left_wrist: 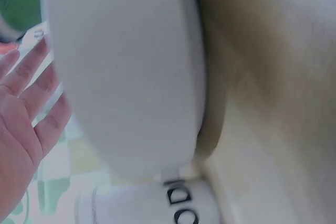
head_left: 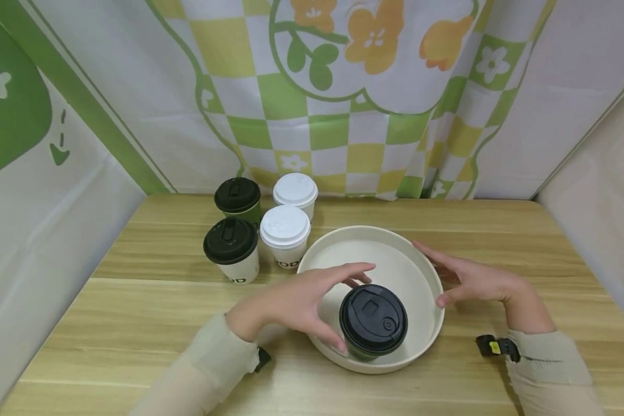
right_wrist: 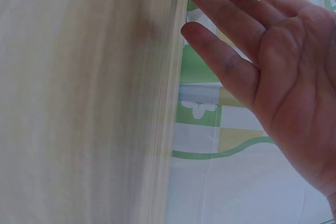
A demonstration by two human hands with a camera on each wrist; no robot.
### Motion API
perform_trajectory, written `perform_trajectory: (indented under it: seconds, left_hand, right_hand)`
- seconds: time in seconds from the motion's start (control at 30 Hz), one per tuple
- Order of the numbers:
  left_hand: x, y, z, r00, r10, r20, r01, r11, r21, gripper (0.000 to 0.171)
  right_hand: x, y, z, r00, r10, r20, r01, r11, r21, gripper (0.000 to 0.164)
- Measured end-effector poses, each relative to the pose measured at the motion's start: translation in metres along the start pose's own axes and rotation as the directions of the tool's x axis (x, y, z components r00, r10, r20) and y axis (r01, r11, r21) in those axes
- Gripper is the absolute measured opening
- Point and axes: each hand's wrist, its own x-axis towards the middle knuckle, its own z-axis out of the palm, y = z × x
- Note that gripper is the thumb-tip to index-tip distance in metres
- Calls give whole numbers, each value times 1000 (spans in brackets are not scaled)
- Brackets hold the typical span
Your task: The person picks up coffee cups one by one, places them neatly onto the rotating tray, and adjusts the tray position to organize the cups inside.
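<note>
A round cream tray (head_left: 317, 254) with a raised rim lies on the table. Inside it, toward the near side, stands a paper cup with a black lid (head_left: 373, 319); a bit of its green body shows below the lid. My left hand (head_left: 301, 300) reaches over the tray's left rim, thumb and fingers spread apart at the cup's left and far sides. In the left wrist view those fingers (left_wrist: 44, 85) look loosely extended beyond the tray wall (left_wrist: 126, 66). My right hand (head_left: 475, 281) is at the tray's right rim, thumb close to the edge and fingers (right_wrist: 226, 61) extended along the outside.
Left of the tray stand two black-lidded cups, one green (head_left: 239, 199) and one white (head_left: 234, 248), beside two white-lidded cups, one near (head_left: 286, 234) and one far (head_left: 296, 190). A checkered curtain (head_left: 327, 133) hangs behind the wooden table (head_left: 151, 323), with pale fabric at both sides.
</note>
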Motion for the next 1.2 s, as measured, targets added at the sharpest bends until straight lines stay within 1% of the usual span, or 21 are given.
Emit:
perform_trajectory:
  seconds: [0.1,0.2,0.27,0.37,0.47,0.53,0.67,0.8,0.9,0.97,1.0,1.1,1.2]
  left_hand:
    - [-7,0,-9,999,-22,-44,21,1000,-17,117]
    - [-15,2,-19,994,-44,-99,44,999,-5,116]
    - [-20,3,-25,990,-41,-138,43,999,11,116]
    - [-24,4,-31,981,-13,-191,30,996,83,116]
    - [-28,5,-37,973,0,-231,45,980,193,118]
    - [-30,7,-41,969,-8,-247,77,959,271,118]
    - [-35,9,-50,963,-32,-268,142,904,402,121]
    - [-40,9,-60,955,-53,-293,210,817,537,126]
    - [-45,10,-69,945,-80,-318,268,747,609,126]
    - [-49,9,-74,937,-96,-337,301,714,632,126]
    - [-51,8,-76,932,-103,-346,315,704,637,126]
    - [-58,6,-83,922,-119,-369,346,685,642,126]
    - [-65,2,-89,914,-138,-382,368,680,634,126]
  right_hand:
    - [0,0,0,1000,-3,4,3,1000,5,108]
    - [0,0,0,1000,-7,8,7,1000,5,108]
    - [0,0,0,1000,-6,10,6,1000,6,108]
    - [0,0,0,1000,-11,13,11,1000,17,108]
    - [1,1,0,1000,-26,15,25,999,30,108]
    - [1,2,0,999,-33,16,32,999,38,108]
    - [1,3,-1,1000,-29,12,28,999,39,108]
    - [1,3,0,1000,-21,7,21,999,29,108]
    - [1,2,0,1000,-20,4,20,1000,21,109]
    - [1,2,0,1000,-20,5,20,1000,19,109]
    - [1,2,0,1000,-20,7,20,1000,21,109]
    - [1,1,0,1000,-19,7,19,999,27,110]
    - [1,1,0,1000,-19,8,19,999,29,110]
